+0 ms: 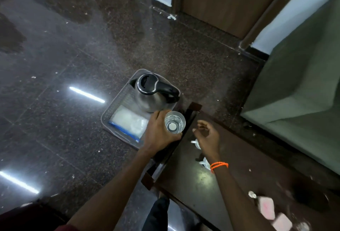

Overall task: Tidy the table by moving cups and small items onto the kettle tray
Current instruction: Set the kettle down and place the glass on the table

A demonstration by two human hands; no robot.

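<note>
One glass (175,124) in left hand (159,131) grip, right hand (207,135) released, one kettle (153,93), one tray (110,116)

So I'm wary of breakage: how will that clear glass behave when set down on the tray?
The glass looks rigid and probably fragile. Its smooth wall may slip in the left hand. On the tray beside the kettle, its wide rim could make it tip.

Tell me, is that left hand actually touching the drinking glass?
Touching. The head view shows the left hand wrapped around the side of the clear glass, thumb and fingers against its wall, holding it beside the kettle tray.
</note>
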